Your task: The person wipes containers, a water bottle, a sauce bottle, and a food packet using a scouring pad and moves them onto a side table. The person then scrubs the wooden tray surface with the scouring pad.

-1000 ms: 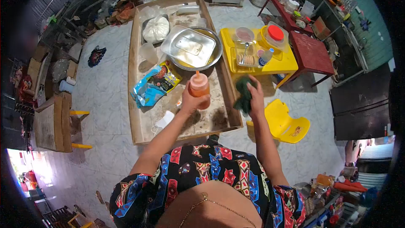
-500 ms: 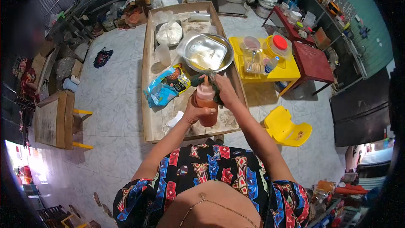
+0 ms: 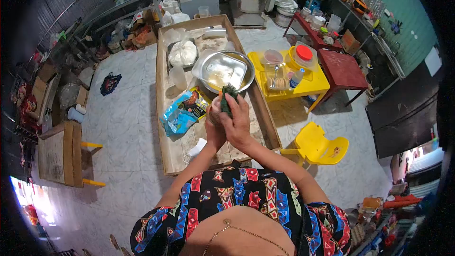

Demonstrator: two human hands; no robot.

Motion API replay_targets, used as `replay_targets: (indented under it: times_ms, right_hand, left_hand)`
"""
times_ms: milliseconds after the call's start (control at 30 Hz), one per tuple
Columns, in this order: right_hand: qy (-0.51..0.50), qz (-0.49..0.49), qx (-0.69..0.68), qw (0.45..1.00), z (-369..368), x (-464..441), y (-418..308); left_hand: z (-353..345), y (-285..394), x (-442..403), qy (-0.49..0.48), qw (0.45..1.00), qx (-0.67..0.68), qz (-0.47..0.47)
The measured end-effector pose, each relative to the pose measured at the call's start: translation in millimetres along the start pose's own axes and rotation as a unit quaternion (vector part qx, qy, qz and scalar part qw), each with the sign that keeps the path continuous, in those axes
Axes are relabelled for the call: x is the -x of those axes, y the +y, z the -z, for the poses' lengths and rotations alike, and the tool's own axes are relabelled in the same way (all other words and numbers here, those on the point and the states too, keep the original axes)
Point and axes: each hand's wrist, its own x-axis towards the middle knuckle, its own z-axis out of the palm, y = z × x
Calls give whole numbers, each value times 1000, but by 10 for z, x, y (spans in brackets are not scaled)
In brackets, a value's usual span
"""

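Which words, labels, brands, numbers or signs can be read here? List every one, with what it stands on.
None can be read.
Blue part of the packaging: printing too small and blurred.
Yellow-and-black part: printed, but too small to make out.
Blue-capped bottle on the yellow table: label too small.
Yellow chair: small printed mark, unreadable.
Held bottle: mostly covered, no text shows.

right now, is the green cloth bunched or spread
Bunched: the green cloth shows as a narrow, crumpled wad in the right hand.
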Motion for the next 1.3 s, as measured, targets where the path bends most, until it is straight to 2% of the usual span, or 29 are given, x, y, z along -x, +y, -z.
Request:
replay_targets:
  times_ms: [33, 67, 100, 133, 167, 200, 233, 267, 300, 367, 400, 500, 533, 567, 600, 633, 700, 733, 767, 833, 867, 900, 967, 1067, 1167, 1233, 1300]
  right_hand:
    - [-4, -22, -79, 997, 59, -18, 2]
    - [7, -70, -129, 989, 107, -83, 21]
    - [8, -69, -130, 989, 184, -173, 49]
    - [-77, -156, -260, 950, 276, -271, 88]
    - [-161, -237, -383, 878, 337, -353, 134]
    - [-160, -236, -383, 878, 352, -415, 194]
    - [-231, -256, -443, 828, 343, -462, 272]
    - [-299, -274, -497, 767, 319, -497, 344]
    - [-298, -273, -497, 768, 281, -521, 420]
    - [-357, -332, -532, 693, 202, -539, 529]
    - [-346, -319, -517, 715, 159, -530, 568]
    - [-286, -343, -543, 711, -94, -417, 729]
    - [-228, -289, -550, 750, -137, -404, 649]
    - [-140, -343, -506, 779, -220, -364, 557]
    - [-138, -245, -394, 875, -223, -344, 533]
    - [-131, -140, -269, 944, -222, -328, 506]
    - [-96, -147, -281, 943, -234, -315, 260]
    - [-62, -151, -292, 942, -237, -291, 164]
    - [-62, -151, -293, 942, -230, -244, 129]
    - [-40, -83, -256, 962, -212, -135, 72]
    - [-30, -96, -273, 957, -207, -74, 70]
    - [-30, -96, -273, 957, -214, -2, 101]
    - [-29, -139, -294, 945, -222, 105, 173]
    - [-41, -172, -297, 938, -190, 121, 284]
    - [-22, -197, -339, 920, -208, 78, 275]
    - [-25, -192, -317, 929, -137, -80, 198]
    - [-23, -138, -287, 948, -79, -343, 128]
  left_hand:
    - [15, 4, 60, 0, 1000, -1, -1]
    - [27, 4, 113, -39, 991, 113, 63]
    - [30, -4, 144, -77, 963, 224, 125]
    - [19, -7, 152, -80, 908, 367, 185]
    - [54, 36, 137, -81, 909, 366, 184]
    - [112, 78, 123, -132, 879, 403, 216]
    - [174, 127, 101, -183, 845, 438, 247]
    - [228, 153, 83, -200, 858, 398, 255]
    - [247, 130, 55, -201, 859, 397, 255]
    - [274, 78, 16, -249, 811, 448, 280]
    - [275, -11, 12, -272, 802, 450, 283]
    - [296, -90, -13, -249, 814, 433, 296]
    - [291, -117, -21, -249, 814, 433, 297]
    - [274, -141, -26, -204, 829, 428, 297]
    - [261, -162, -35, -158, 841, 423, 297]
    - [257, -181, -55, -158, 841, 423, 298]
    - [248, -212, -88, -77, 822, 499, 265]
    - [214, -227, -97, -31, 862, 445, 242]
    - [222, -249, -104, -31, 862, 444, 242]
    - [261, -221, -141, -6, 829, 502, 248]
    - [292, -147, -133, 13, 821, 522, 232]
    - [329, -90, -146, 13, 821, 521, 232]
    - [379, -37, -168, 10, 824, 485, 293]
    - [323, -62, -228, 26, 836, 482, 261]
    - [309, -80, -249, 16, 828, 485, 279]
    - [266, -48, -280, -9, 845, 466, 262]
    - [263, -7, -292, -34, 860, 446, 245]
